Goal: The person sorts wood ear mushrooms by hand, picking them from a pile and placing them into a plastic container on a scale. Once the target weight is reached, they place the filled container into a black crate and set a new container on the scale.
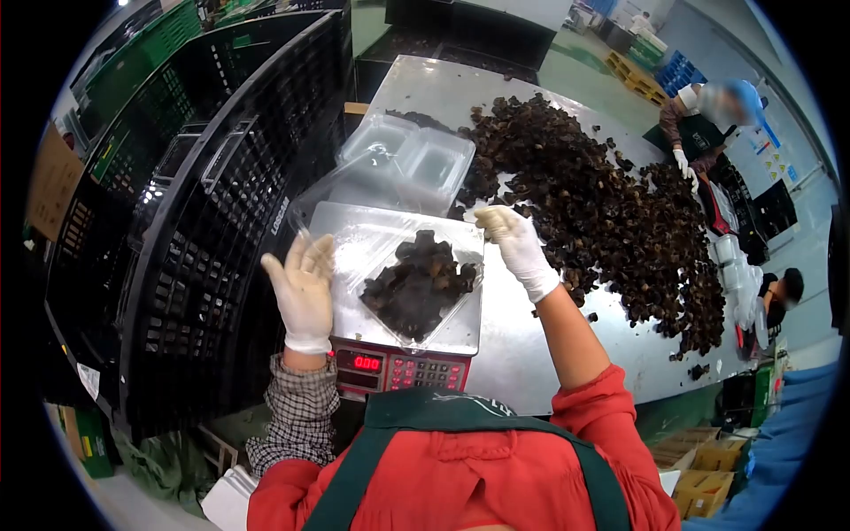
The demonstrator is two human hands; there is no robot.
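A clear plastic container (434, 320) holding dark, crinkled pieces like wood ear mushrooms (416, 285) is over the metal plate of a scale (348, 305). The scale's red display (366, 363) reads 0.00. My gloved left hand (305, 292) is open beside the plate's left edge, palm up, thumb apart. Its fingertips are by the edge of a clear plastic lid (341, 190). My gloved right hand (515, 250) is beyond the plate's upper right corner, fingers curled together near the clear plastic. What sits between those fingertips is hidden.
Empty clear trays (429, 168) are stacked behind the scale. A large mushroom pile (584, 186) spreads across the metal table (513, 363). Tall black crates (199, 239) stand close on my left. A co-worker (708, 115) with gloved hands works at the table's far right.
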